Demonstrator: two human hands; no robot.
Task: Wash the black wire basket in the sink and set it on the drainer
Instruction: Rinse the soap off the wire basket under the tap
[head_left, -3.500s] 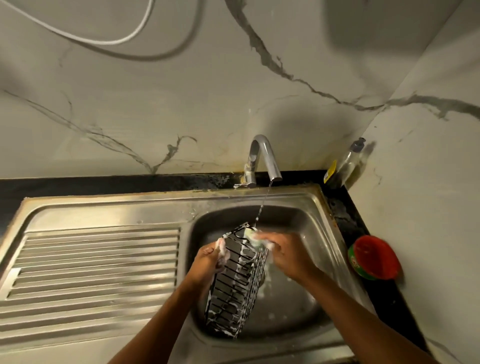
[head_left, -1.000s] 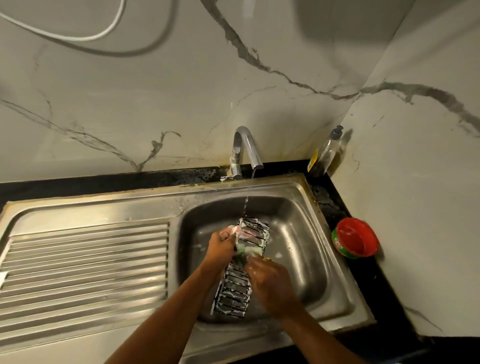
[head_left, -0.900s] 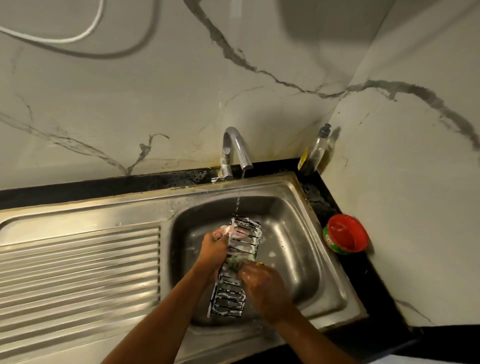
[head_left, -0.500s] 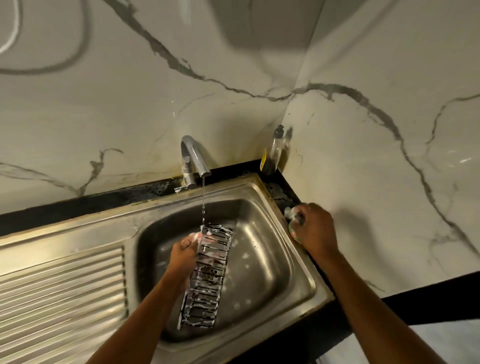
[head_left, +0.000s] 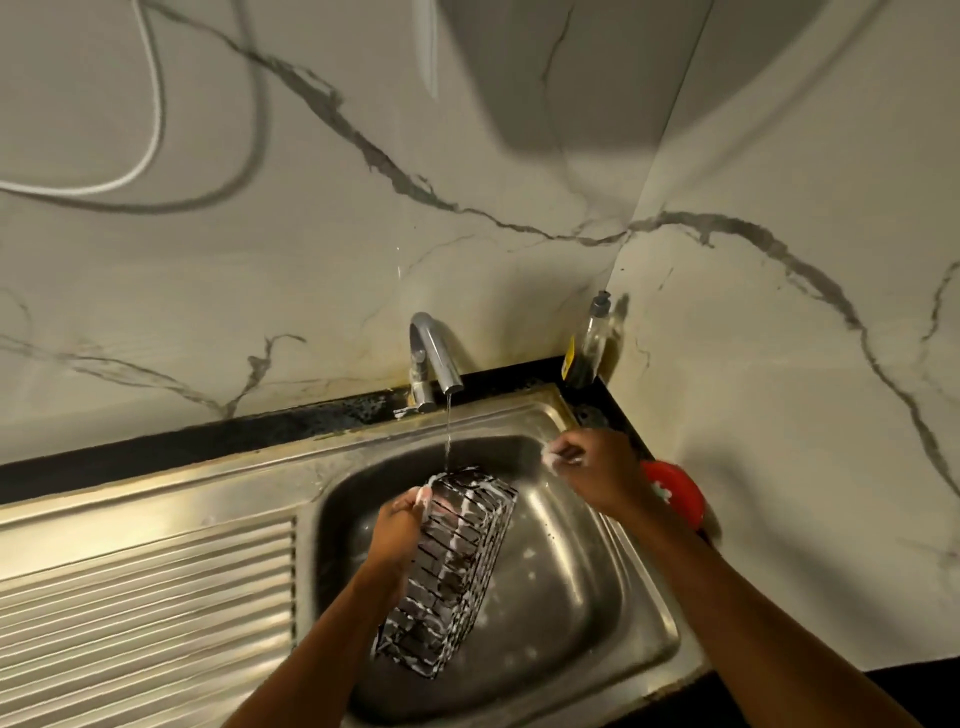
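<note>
The black wire basket (head_left: 457, 566), streaked with white foam, stands tilted on end inside the steel sink bowl (head_left: 571, 603). A thin stream of water from the tap (head_left: 431, 358) falls on its upper end. My left hand (head_left: 400, 530) grips the basket's upper left rim. My right hand (head_left: 597, 467) hovers over the bowl's back right corner, apart from the basket, with its fingers curled and foam on the fingertips; I see nothing in it. The ribbed drainer (head_left: 145, 613) lies to the left of the bowl.
A red bowl (head_left: 678, 496) sits on the black counter just right of the sink, partly behind my right wrist. A soap bottle (head_left: 587, 348) stands in the back corner. Marble walls close in behind and on the right.
My right hand scrubbed the basket with a sponge, reached to the red bowl, and has now come back over the sink without the sponge. My left hand kept hold of the basket.
</note>
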